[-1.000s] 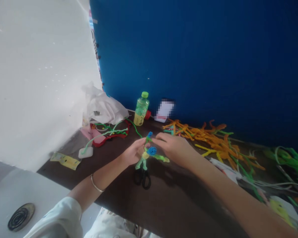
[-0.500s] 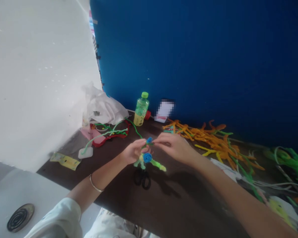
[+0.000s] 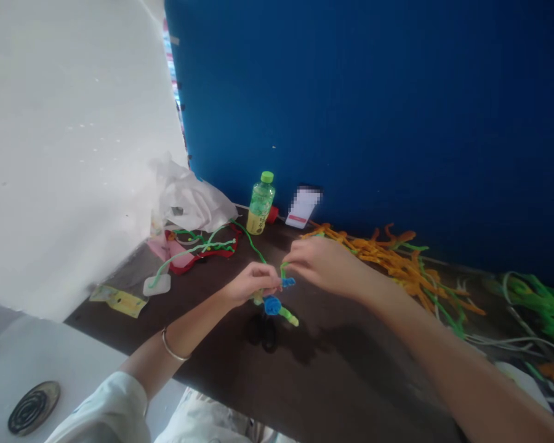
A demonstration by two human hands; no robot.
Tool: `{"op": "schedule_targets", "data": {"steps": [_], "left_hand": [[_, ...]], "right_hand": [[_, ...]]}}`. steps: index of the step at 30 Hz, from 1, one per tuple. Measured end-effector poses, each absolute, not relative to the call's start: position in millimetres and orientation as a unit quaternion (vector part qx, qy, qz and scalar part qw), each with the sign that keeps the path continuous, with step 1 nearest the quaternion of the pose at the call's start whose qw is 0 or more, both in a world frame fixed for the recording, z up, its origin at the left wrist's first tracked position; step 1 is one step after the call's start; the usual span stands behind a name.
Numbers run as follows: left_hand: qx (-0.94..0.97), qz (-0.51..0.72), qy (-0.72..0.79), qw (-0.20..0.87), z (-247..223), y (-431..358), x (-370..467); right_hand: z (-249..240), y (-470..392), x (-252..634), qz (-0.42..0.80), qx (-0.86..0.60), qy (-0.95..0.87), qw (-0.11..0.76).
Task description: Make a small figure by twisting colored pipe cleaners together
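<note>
Between my hands is a small craft of fuzzy pipe cleaners, with a blue coiled flower (image 3: 272, 306) and a smaller blue coil (image 3: 288, 282). My left hand (image 3: 253, 283) is closed, pinching the craft beside the smaller coil. A pale yellow-green pipe cleaner end (image 3: 289, 317) sticks out below the flower. My right hand (image 3: 314, 261) is closed too, its fingertips pinching a thin green pipe cleaner (image 3: 283, 269) just above the smaller coil. Black-handled scissors (image 3: 268, 335) lie on the dark table under the craft, partly hidden by it.
A green-capped bottle (image 3: 261, 203) and a phone (image 3: 303, 206) stand at the back by the blue wall. Orange pipe cleaners (image 3: 388, 261) are heaped to the right, green ones (image 3: 535, 301) beyond. At left are a white plastic bag (image 3: 194, 200) and a yellow packet (image 3: 120, 300).
The smaller blue coil has tipped over to the right and lower, and the flower has sunk slightly. My right fingers now hold the green pipe cleaner bent upward.
</note>
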State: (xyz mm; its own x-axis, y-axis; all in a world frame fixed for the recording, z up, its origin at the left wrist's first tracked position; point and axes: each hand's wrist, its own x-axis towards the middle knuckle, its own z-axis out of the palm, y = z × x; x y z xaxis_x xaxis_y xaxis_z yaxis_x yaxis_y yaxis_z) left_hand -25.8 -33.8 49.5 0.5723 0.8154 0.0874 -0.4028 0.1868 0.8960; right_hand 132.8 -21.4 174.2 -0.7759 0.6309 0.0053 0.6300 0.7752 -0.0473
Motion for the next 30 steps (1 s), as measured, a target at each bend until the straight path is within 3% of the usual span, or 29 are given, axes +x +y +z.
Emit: {"op": "schedule_targets", "data": {"steps": [11,23,30], "left_hand": [[0.426,0.479,0.254,0.724,45,-32,-20],[0.294,0.483,0.144,0.812,43,-28,-23],[0.273,0.468,0.106,0.834,44,-30,-24]], "right_hand": [[170,-37,109,-0.079,-0.348,-0.934,-0.016],[144,-36,129,-0.141,-0.257,-0.954,0.064],[136,-31,144,-0.127,-0.272,-0.952,0.056]]}}
